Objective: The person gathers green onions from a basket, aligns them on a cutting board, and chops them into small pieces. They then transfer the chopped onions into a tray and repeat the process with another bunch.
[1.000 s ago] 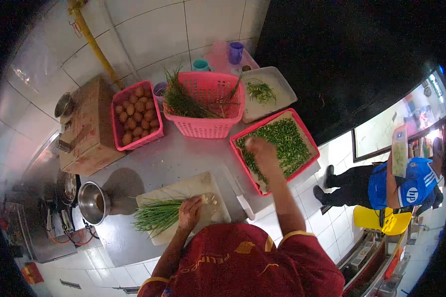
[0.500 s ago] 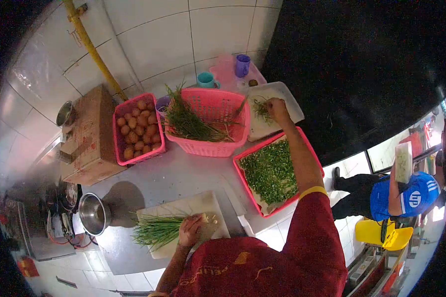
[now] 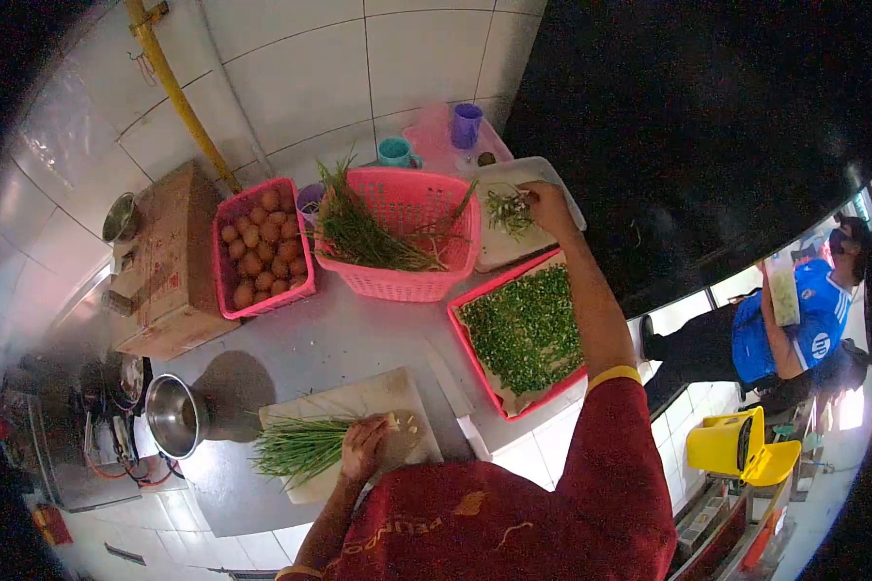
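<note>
Taking the cutting board (image 3: 358, 407) as landmark: our left hand (image 3: 362, 448) presses flat on the scallion bunch (image 3: 305, 447) lying across it; far beyond its right end, our right hand (image 3: 546, 203) pinches scraps (image 3: 507, 209) on the white tray (image 3: 543, 174).

Bare counter (image 3: 339, 339) lies open between the cutting board (image 3: 358, 397) at the near edge and the pink basket (image 3: 407, 242), hemmed by the steel bowl (image 3: 174, 416) leftward and the red tray (image 3: 523, 329) rightward.
</note>
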Tool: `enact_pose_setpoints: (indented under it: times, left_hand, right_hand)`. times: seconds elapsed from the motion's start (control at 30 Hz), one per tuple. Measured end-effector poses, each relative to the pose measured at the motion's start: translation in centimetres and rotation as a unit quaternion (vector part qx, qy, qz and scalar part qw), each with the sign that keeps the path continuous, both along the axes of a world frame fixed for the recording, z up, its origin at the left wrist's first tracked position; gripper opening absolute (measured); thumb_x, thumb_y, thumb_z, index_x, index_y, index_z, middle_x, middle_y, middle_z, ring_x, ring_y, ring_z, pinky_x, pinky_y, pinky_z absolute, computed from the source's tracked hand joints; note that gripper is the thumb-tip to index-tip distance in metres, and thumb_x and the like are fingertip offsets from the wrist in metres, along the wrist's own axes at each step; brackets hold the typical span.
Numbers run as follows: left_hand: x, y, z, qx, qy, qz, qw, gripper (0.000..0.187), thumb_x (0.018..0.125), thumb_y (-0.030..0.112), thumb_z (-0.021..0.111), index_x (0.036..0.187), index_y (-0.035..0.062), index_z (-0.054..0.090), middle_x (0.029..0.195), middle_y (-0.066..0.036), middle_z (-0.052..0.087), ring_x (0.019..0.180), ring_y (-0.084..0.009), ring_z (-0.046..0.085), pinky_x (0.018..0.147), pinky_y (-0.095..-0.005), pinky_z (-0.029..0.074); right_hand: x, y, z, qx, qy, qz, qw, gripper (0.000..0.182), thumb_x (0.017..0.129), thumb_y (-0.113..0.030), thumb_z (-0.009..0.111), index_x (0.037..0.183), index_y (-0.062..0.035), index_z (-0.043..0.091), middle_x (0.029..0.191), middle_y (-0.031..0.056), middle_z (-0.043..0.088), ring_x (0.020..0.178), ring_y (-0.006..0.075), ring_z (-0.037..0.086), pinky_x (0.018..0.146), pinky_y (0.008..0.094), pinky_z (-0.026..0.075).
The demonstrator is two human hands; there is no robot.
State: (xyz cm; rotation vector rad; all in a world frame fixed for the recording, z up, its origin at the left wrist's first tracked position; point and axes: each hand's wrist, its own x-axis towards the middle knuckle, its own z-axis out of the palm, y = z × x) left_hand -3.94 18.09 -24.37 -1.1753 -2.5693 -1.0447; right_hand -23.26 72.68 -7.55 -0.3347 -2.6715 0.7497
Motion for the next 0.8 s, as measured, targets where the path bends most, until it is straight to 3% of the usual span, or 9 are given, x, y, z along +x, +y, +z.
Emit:
enact_pose_setpoints:
  times: [0.07,0.23,0.33,0.43,0.5,0.57,0.63,0.7,0.8]
  left_hand:
    - [0.3,-0.8,-2.4,-0.003,0.002,-0.006,1.000,0.021,0.074,0.003,0.068,0.095,0.0057,0.067,0.111,-0.010,0.067,0.104,-0.0305,0.062,0.090,-0.0441,0.049]
    - [-0.2,0.0,-0.1,-0.007,-0.023,-0.004,1.000,0.025,0.075,0.004,0.067,0.100,0.0059,0.066,0.112,-0.010,0.066,0.105,-0.0319,0.061,0.092,-0.0449,0.048]
    - [0.1,-0.1,-3.5,-0.016,-0.013,0.013,1.000,0.026,0.074,0.003,0.066,0.100,0.0052,0.066,0.112,-0.011,0.065,0.105,-0.0328,0.060,0.091,-0.0456,0.047]
    - [-0.2,-0.4,-2.0,-0.013,-0.022,-0.010,1.000,0.026,0.074,0.002,0.065,0.100,0.0039,0.065,0.110,-0.012,0.065,0.104,-0.0330,0.060,0.091,-0.0459,0.048]
    - [0.0,0.1,0.3,0.009,-0.028,-0.004,1.000,0.026,0.075,0.002,0.064,0.100,0.0030,0.066,0.110,-0.012,0.065,0.103,-0.0326,0.061,0.090,-0.0458,0.048]
    - [-0.2,0.3,0.6,0.023,-0.005,0.000,1.000,0.025,0.075,0.001,0.064,0.100,0.0024,0.066,0.110,-0.012,0.065,0.102,-0.0319,0.061,0.090,-0.0454,0.048]
    - [-0.3,0.1,0.8,0.034,0.007,-0.001,0.999,0.025,0.075,0.000,0.064,0.099,0.0021,0.066,0.109,-0.012,0.066,0.102,-0.0313,0.062,0.090,-0.0447,0.048]
    - [-0.2,0.5,1.0,0.039,0.002,-0.002,0.999,0.025,0.074,-0.001,0.063,0.098,0.0019,0.067,0.108,-0.012,0.066,0.101,-0.0308,0.062,0.090,-0.0440,0.049]
    - [0.1,0.6,1.4,0.031,0.023,-0.006,0.999,0.026,0.073,-0.002,0.063,0.099,0.0019,0.067,0.108,-0.011,0.066,0.101,-0.0303,0.062,0.090,-0.0430,0.049]
  right_hand:
    - [0.2,0.8,-0.8,0.016,0.054,0.004,0.998,0.025,0.082,0.000,0.060,0.105,-0.0040,0.070,0.095,0.0193,0.069,0.081,0.0298,0.067,0.073,0.0370,0.051]
    - [3.0,-0.1,-1.2,0.077,0.264,0.011,0.961,0.015,0.081,-0.004,0.064,0.095,-0.0027,0.070,0.085,0.0184,0.069,0.072,0.0298,0.067,0.068,0.0356,0.052]
    - [6.6,-4.0,-1.9,0.089,0.274,-0.047,0.956,0.010,0.080,-0.006,0.066,0.090,-0.0022,0.069,0.082,0.0161,0.069,0.072,0.0262,0.068,0.067,0.0348,0.053]
    - [12.5,-12.7,-1.3,-0.072,0.096,-0.026,0.992,0.011,0.080,-0.008,0.068,0.089,-0.0024,0.069,0.078,0.0138,0.068,0.071,0.0225,0.067,0.066,0.0339,0.053]
    - [16.6,-19.5,-1.7,-0.160,0.050,0.055,0.984,0.011,0.080,-0.010,0.068,0.089,-0.0023,0.069,0.074,0.0124,0.067,0.069,0.0208,0.067,0.067,0.0341,0.053]
    - [20.3,-24.3,-4.2,-0.186,-0.174,0.118,0.960,0.018,0.083,-0.017,0.069,0.095,-0.0032,0.071,0.081,0.0103,0.069,0.073,0.0205,0.067,0.070,0.0344,0.054]
    - [23.0,-27.8,-7.9,-0.153,-0.176,0.229,0.945,0.025,0.083,-0.016,0.069,0.105,-0.0047,0.068,0.096,0.0114,0.067,0.087,0.0244,0.066,0.078,0.0352,0.053]
    - [24.7,-31.1,-11.0,-0.108,-0.133,0.225,0.959,0.034,0.085,-0.014,0.065,0.116,-0.0028,0.062,0.118,0.0134,0.058,0.106,0.0281,0.059,0.088,0.0355,0.051]
    - [25.5,-32.8,-13.4,0.019,-0.079,0.278,0.957,0.038,0.085,-0.010,0.060,0.121,0.0011,0.056,0.127,0.0157,0.050,0.117,0.0297,0.052,0.095,0.0358,0.047]
